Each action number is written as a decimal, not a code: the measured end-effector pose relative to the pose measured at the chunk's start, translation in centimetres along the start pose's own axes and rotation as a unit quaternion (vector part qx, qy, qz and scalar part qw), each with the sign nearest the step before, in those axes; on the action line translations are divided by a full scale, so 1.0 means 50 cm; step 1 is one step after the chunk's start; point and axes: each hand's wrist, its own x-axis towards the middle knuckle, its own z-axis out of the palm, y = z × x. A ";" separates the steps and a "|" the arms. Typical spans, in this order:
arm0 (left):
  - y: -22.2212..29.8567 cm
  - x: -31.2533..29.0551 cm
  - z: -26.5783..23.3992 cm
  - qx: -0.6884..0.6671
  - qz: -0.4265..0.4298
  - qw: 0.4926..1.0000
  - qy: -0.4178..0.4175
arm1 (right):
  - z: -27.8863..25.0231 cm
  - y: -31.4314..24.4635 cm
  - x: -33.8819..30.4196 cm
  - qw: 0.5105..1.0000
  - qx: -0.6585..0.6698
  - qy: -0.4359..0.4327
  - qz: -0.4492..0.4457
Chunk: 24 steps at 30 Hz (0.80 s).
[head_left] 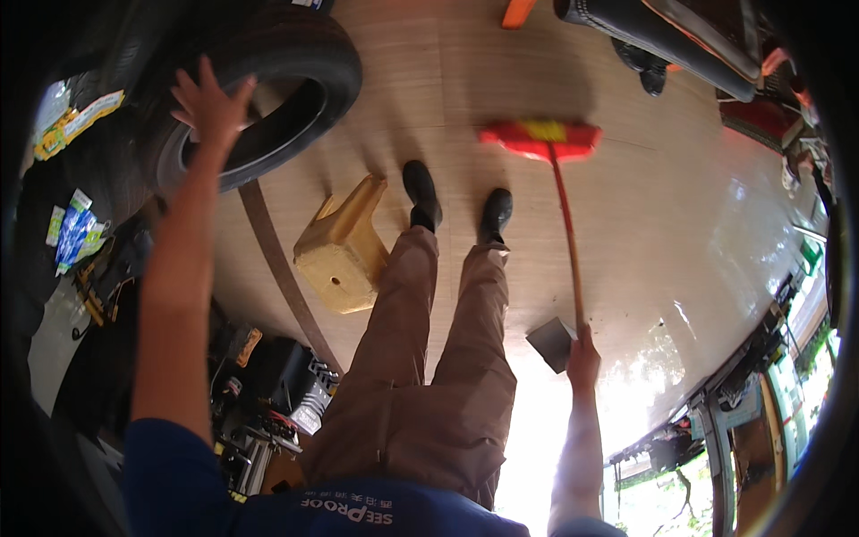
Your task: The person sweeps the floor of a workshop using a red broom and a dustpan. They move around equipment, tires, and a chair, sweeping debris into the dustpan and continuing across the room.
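My left hand [215, 112] reaches out at the far left with its fingers spread, over a black tyre [322, 63]. Whether it touches the rubber I cannot tell. My right hand [583, 360] is closed round the upper part of a broom's wooden handle [567, 228]. The red broom head [514, 137], with a yellow patch in its middle, is out ahead on the right, slightly blurred. Beside my right hand shows a flat grey square-edged thing [549, 344], whose kind I cannot make out.
A yellow stool [338, 255] lies tipped on the floor [447, 89] left of my feet. Tools and boxes [286, 385] crowd the lower left. More tyres [134, 54] stand at far left. A black padded seat [658, 40] and another person's shoes [651, 79] are at far right.
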 end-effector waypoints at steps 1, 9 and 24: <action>0.017 -0.082 0.011 -0.011 -0.004 1.000 -0.017 | -0.027 0.006 -0.031 0.999 -0.028 -0.016 0.024; -0.005 -0.789 0.188 -0.354 -0.571 0.589 -0.449 | -0.078 0.084 0.042 0.986 -0.074 -0.050 -0.143; 0.116 -0.653 0.271 -0.417 -0.502 0.729 -0.206 | 0.010 0.049 0.148 0.982 -0.145 -0.105 -0.059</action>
